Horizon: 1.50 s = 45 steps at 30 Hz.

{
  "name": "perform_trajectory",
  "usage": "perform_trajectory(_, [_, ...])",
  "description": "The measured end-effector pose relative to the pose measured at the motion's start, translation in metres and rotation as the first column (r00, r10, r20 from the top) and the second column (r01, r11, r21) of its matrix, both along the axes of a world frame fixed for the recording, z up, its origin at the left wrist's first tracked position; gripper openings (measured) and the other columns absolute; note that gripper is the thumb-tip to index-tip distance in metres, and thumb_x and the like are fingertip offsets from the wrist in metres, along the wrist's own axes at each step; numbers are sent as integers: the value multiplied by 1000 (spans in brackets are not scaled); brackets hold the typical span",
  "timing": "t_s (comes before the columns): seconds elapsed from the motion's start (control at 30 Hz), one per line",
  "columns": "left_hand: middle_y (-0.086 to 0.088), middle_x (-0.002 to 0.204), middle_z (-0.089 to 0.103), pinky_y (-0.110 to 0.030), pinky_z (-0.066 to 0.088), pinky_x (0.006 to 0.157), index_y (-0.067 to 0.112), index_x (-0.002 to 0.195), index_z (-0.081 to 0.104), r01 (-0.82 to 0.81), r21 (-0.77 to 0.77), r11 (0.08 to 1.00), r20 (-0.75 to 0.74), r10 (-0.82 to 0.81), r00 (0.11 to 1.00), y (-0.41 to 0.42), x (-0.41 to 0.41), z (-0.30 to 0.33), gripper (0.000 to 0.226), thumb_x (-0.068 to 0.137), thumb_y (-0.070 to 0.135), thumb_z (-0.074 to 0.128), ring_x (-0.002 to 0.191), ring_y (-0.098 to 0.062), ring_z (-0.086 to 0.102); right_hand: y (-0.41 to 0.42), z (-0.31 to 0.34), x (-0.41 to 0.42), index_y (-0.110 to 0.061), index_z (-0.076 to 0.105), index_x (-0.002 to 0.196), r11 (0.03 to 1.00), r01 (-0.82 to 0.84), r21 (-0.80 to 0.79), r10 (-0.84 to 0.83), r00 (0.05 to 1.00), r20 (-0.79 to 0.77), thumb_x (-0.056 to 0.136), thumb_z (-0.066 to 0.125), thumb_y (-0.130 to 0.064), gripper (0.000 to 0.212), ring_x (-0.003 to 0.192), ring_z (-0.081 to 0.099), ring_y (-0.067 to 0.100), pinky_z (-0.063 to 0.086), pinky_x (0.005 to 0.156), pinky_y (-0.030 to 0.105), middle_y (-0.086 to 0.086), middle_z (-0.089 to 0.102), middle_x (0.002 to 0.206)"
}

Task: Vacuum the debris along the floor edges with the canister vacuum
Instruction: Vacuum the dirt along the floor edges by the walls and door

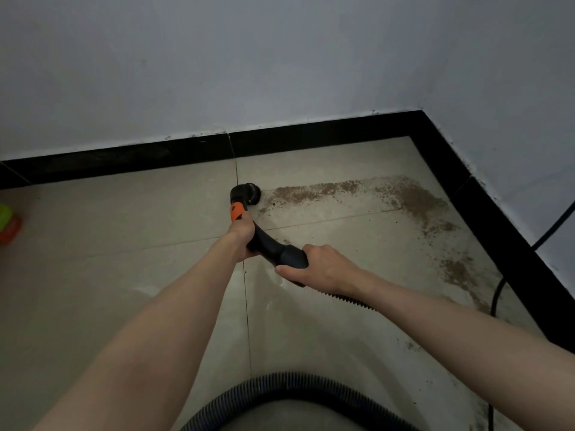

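Debris (357, 194) lies in a brown band on the floor (124, 244) near the black skirting (311, 132), the brush head (249, 194) touching its left end. Left hand (244, 234) and right hand (323, 265) each have their grip clamped on the wand (270, 244). Hose (280, 390) loops below; a cord (497, 290) runs along the right wall, a green-orange thing (7, 222) at far left.

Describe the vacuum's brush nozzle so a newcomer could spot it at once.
Start at the black baseboard along the far wall. On the floor tile just below it sits the brush nozzle, at the left end of the brown debris trail. It is round and black, above an orange collar.
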<state>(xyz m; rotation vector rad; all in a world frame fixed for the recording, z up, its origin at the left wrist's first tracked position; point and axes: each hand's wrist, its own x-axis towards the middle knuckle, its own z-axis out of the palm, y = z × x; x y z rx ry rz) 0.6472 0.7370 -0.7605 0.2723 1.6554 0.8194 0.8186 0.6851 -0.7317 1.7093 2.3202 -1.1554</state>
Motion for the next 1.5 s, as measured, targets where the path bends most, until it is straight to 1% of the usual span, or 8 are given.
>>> perform_trajectory(0.33, [-20,129,51,-42,47,83,4,138,31,63,-1,998,-10,-63,998,5,16,3,53,102,43,29,117,-33,53,1,1,16,-16,53,92,999,40,8,-39,999,-10,84,56,-66,51,71,60,15,49,64,31,-1,61,82])
perform_trajectory(0.6, [-20,121,52,-42,48,84,4,134,33,90,-5,996,-9,-90,996,11,37,5,50,102,42,30,115,-33,54,3,0,35,-15,54,89,997,78,16,-78,997,-4,83,56,-68,53,70,61,18,50,63,33,2,63,82])
perform_trajectory(0.77, [-19,125,52,-41,48,80,3,135,32,122,1,993,-2,-122,993,12,53,10,49,102,40,29,115,-33,54,2,1,48,-20,50,81,993,115,25,-114,993,-12,82,58,-67,48,66,59,14,45,57,28,-1,62,78])
perform_trajectory(0.87, [-18,121,53,-41,48,79,5,136,32,144,6,990,-6,-144,990,15,60,13,49,103,40,29,115,-33,54,2,4,55,-18,53,85,991,132,11,-132,991,-20,82,57,-67,49,66,59,15,46,59,29,0,63,80])
perform_trajectory(1.0, [-19,130,51,-41,48,80,4,138,31,171,-1,985,-9,-171,985,19,71,16,50,103,40,29,117,-33,54,2,5,62,-16,54,89,987,161,20,-161,987,-4,82,57,-68,53,69,60,17,48,61,31,1,64,83])
perform_trajectory(1.2, [-16,112,52,-37,47,77,4,134,33,210,2,978,-36,-210,977,24,89,19,45,103,37,30,112,-31,55,3,7,77,-14,56,91,979,201,15,-201,980,-1,82,57,-68,55,73,63,21,54,68,37,4,65,86])
perform_trajectory(1.33, [-15,109,51,-37,48,78,4,134,33,236,11,972,-30,-236,971,29,101,20,45,103,37,31,100,-29,55,5,6,86,-15,55,89,975,223,16,-223,975,2,81,57,-69,55,72,63,20,54,67,37,3,64,83])
perform_trajectory(1.5, [-15,111,52,-38,48,76,6,135,33,260,12,966,-18,-259,966,36,112,16,47,102,40,31,99,-29,55,7,5,97,-15,54,88,970,244,12,-244,970,3,82,57,-68,54,69,59,18,50,64,35,1,61,81])
